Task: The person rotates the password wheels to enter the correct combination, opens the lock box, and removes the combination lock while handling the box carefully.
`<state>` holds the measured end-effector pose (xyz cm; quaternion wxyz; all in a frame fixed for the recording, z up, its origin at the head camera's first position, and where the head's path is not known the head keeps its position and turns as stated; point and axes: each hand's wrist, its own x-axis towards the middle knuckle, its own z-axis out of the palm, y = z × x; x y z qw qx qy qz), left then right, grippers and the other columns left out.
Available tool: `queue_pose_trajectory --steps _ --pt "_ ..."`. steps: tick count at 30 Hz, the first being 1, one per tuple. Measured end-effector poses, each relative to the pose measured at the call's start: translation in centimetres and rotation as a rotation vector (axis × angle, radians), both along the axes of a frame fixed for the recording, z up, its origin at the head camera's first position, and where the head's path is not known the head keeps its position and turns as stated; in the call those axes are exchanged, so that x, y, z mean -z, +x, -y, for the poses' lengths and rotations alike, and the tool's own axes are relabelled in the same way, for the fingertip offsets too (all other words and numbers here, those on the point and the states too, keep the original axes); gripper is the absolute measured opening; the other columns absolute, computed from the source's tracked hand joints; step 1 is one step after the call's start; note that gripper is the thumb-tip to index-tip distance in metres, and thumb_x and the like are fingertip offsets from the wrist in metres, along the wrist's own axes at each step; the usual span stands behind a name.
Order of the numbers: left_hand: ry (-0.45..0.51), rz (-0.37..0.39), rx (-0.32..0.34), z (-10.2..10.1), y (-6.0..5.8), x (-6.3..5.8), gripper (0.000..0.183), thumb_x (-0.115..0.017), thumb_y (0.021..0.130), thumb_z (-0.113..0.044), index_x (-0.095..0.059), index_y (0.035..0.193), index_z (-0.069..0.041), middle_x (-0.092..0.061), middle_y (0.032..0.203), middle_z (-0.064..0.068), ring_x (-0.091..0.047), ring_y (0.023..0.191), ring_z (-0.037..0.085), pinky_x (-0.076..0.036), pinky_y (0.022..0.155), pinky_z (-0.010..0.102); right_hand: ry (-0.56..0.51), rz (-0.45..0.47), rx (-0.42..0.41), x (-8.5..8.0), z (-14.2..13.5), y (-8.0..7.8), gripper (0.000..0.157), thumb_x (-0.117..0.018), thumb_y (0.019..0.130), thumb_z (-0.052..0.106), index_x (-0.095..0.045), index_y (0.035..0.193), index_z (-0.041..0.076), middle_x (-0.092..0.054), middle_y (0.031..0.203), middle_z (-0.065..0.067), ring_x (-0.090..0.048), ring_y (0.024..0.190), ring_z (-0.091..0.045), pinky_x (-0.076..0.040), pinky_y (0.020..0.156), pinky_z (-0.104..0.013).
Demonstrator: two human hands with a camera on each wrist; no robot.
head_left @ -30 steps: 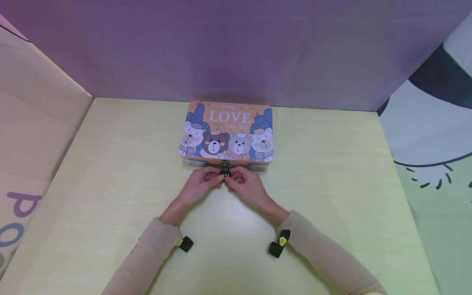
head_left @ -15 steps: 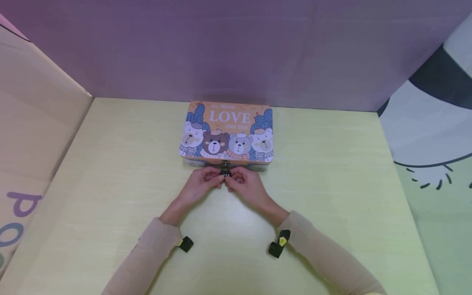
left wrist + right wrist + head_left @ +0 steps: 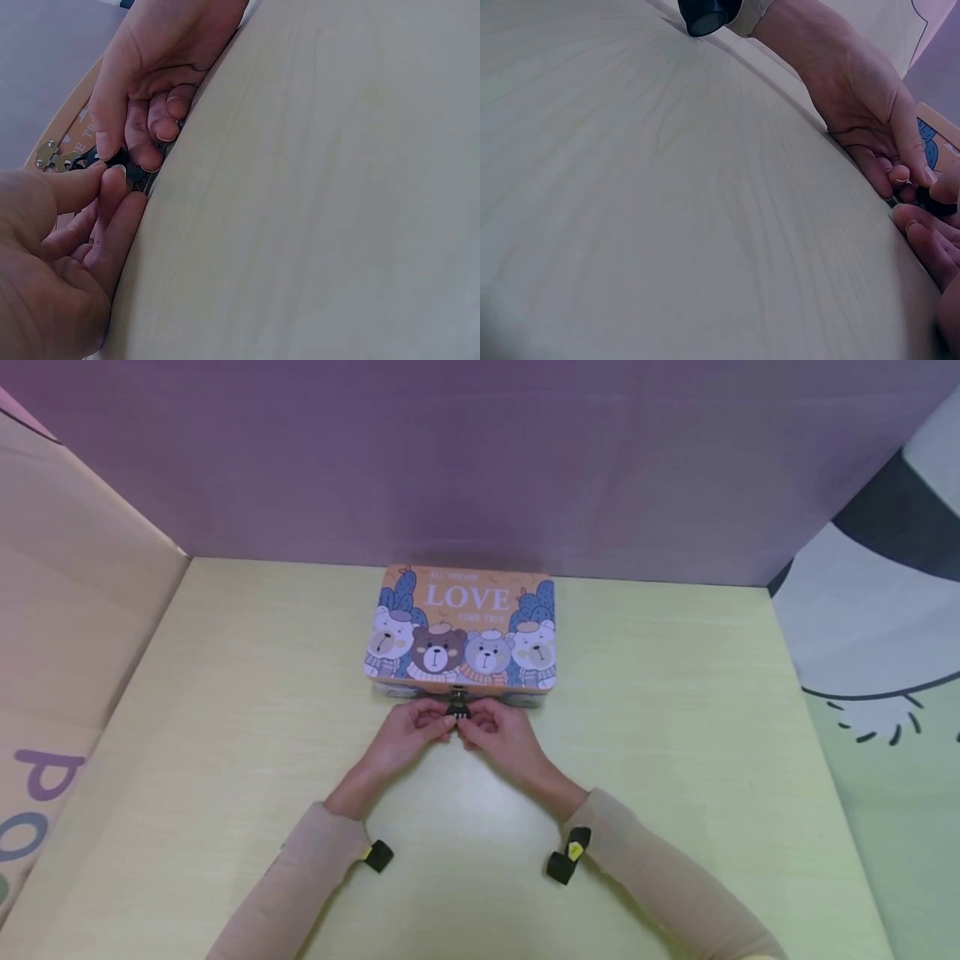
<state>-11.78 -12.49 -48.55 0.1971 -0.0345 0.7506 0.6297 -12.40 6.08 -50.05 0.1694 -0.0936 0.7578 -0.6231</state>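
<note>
A tin box (image 3: 461, 627) with a lid of cartoon bears and the word LOVE lies shut on the table, near its back edge. At the middle of its front is a metal clasp (image 3: 49, 155), where a small black combination padlock (image 3: 458, 712) with a row of white marks hangs. My left hand (image 3: 406, 736) pinches the padlock from the left side, thumb on its face. From the right, my right hand (image 3: 501, 735) pinches the other side, thumbs almost meeting. In both wrist views the fingers hide most of the padlock.
The pale wooden table (image 3: 675, 735) spreads around the box on both sides and in front. Behind the box stands a purple wall panel (image 3: 480, 460). Printed panels flank the table, a cream one (image 3: 75, 568) at left and a white-green one (image 3: 877, 610) at right.
</note>
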Motion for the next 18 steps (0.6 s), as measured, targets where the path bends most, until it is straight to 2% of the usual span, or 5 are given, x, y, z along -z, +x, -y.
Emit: queue_pose_trajectory --steps 18 --pt "0.003 -0.004 0.001 -0.01 0.02 -0.05 0.022 -0.062 0.095 -0.008 -0.062 0.114 0.004 -0.068 0.103 0.016 -0.068 0.085 0.019 -0.058 0.080 0.027 0.006 -0.013 0.006 -0.11 0.01 0.08 0.018 -0.068 0.091 0.011 -0.064 0.105 0.002 -0.069 0.085 -0.007 -0.068 0.072 -0.020 -0.061 0.066 -0.031"
